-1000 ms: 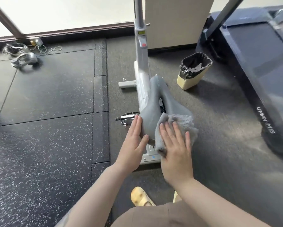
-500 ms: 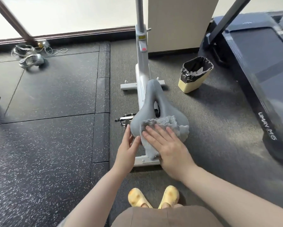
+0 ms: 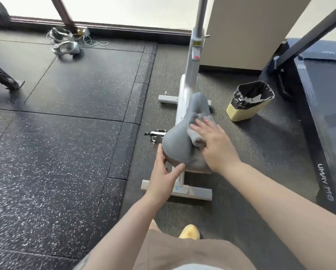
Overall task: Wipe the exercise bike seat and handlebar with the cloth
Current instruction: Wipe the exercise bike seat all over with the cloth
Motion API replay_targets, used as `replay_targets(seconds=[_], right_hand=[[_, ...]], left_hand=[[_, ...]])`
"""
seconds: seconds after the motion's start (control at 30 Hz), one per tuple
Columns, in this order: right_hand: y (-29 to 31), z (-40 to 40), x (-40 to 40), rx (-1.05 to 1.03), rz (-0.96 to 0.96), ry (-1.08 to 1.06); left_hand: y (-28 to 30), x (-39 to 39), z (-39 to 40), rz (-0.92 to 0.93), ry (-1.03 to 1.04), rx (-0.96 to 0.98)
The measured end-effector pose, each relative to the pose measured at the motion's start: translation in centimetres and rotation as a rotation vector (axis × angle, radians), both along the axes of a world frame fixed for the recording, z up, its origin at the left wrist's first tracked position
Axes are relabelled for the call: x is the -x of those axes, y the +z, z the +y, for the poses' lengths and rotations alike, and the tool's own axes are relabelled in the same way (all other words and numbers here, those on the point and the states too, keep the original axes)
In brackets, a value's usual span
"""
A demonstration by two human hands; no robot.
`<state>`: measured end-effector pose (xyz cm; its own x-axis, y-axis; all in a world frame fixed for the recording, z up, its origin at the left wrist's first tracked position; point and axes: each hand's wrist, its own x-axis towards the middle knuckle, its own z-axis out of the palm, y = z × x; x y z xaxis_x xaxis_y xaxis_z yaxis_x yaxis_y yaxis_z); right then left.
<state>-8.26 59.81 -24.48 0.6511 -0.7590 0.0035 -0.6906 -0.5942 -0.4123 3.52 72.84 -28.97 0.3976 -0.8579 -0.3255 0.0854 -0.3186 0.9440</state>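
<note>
- Floor [image 3: 56, 152]: dark speckled rubber mats on the left, plain grey carpet under the bike on the right.
- Treadmill [image 3: 322, 114]: dark, along the right edge, lettering on its side rail, a slanted black post rising at far right.
- Cabinet [image 3: 247, 30]: beige, far centre-right, just behind the bike's post.
- Exercise bike [image 3: 186, 94]: white frame, centre; grey upright post running off the top of view, so the handlebar wasn't visible. Crossbars on the floor at its near and far ends, metal pedal [image 3: 156, 135] sticking out left.
- Seat [image 3: 179, 139]: grey, wide end near, narrow nose pointing far, sat over the frame.
- Bin [image 3: 248, 102]: yellow with a black liner, on the carpet between bike and treadmill, well apart from the seat.
- Right hand [image 3: 213, 145]: flat, palm down on the right half of the seat, fingers straight and slightly spread, pressing the cloth; fingertips blurred.
- Left hand [image 3: 163, 178]: at the seat's near left edge, fingers loosely extended along the left rim, thumb against the near edge; not a firm wrap.
- Cloth [image 3: 196, 131]: grey, bunched under the right hand's fingers, on the seat's right side toward the nose.
- Cables [image 3: 65, 43]: tangled heap, far left by the wall.
- Yellow shoe [image 3: 189, 231]: near centre, partly hidden behind the beige shorts.
</note>
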Motion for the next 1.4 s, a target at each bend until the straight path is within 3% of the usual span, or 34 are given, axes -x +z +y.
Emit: replay_targets(seconds=[0.03, 0.1, 0.2, 0.27, 0.37, 0.4, 0.47, 0.53, 0.57, 0.7, 0.73, 0.83, 0.9, 0.97, 1.07, 1.1, 1.17, 1.23, 1.3, 1.4], right_hand=[[-0.4, 1.5, -0.2, -0.015, -0.022, -0.005], [-0.8, 4.8, -0.1, -0.029, 0.020, 0.198], [0.0, 1.2, 1.0, -0.022, 0.028, 0.446], [0.4, -1.0, 0.7, -0.057, -0.008, 0.287], [-0.9, 2.5, -1.3, -0.062, -0.105, -0.061], [-1.3, 4.6, -2.0, -0.044, -0.093, -0.031], [-1.7, 6.2, -2.3, -0.055, -0.051, 0.257], [-0.8, 3.0, -2.2, -0.054, 0.016, 0.490], [-0.3, 0.7, -2.4, -0.042, 0.051, 0.506], [-0.1, -1.7, -4.4, -0.051, -0.051, -0.111], [-0.6, 0.1, -4.9, -0.043, -0.072, -0.102], [-1.4, 3.9, -4.0, -0.074, -0.001, 0.424], [-0.3, 0.3, -3.6, -0.080, 0.035, 0.612], [0.2, -4.1, -4.0, -0.062, 0.017, 0.458], [-0.5, -3.0, -4.5, -0.081, -0.118, -0.037], [-1.1, -0.9, -4.3, -0.073, -0.130, -0.052], [-1.8, 2.8, -2.2, -0.020, -0.126, 0.144], [-1.4, 2.6, 1.0, 0.001, -0.152, 0.387], [-1.0, 0.4, 3.7, 0.038, -0.162, 0.500], [-0.9, -0.6, 4.3, -0.083, -0.313, 0.167]], left_hand=[[0.1, -0.1, 0.0, -0.015, -0.007, -0.007], [0.2, -0.5, -0.1, -0.043, -0.026, -0.013], [0.1, -0.9, -0.6, -0.055, -0.073, -0.033], [-0.2, -1.2, -0.4, -0.081, -0.088, -0.052], [-0.8, -1.7, -0.3, -0.112, -0.102, -0.049], [-1.0, -1.9, -0.3, -0.114, -0.113, -0.042], [-1.0, -2.2, -0.3, -0.125, -0.140, -0.045], [-0.8, -2.2, -0.2, -0.135, -0.154, -0.057], [-0.7, -2.1, -0.2, -0.148, -0.155, -0.062], [-0.1, -2.7, -0.4, -0.146, -0.147, -0.059], [0.0, -2.9, -0.5, -0.140, -0.141, -0.051], [0.0, -2.9, -0.5, -0.137, -0.095, -0.044], [0.2, -2.4, -0.2, -0.125, -0.094, -0.060], [0.4, -2.0, -0.3, -0.139, -0.099, -0.049], [1.3, -1.1, -0.8, -0.160, -0.028, -0.043], [1.8, -0.8, -0.9, -0.167, -0.004, -0.034], [2.4, -0.3, -1.0, -0.253, 0.002, -0.025], [2.4, -0.3, -1.1, -0.404, -0.043, -0.041], [2.3, -0.3, -1.2, -0.508, -0.055, -0.053], [2.6, 0.8, -2.0, -0.547, 0.006, -0.027]])
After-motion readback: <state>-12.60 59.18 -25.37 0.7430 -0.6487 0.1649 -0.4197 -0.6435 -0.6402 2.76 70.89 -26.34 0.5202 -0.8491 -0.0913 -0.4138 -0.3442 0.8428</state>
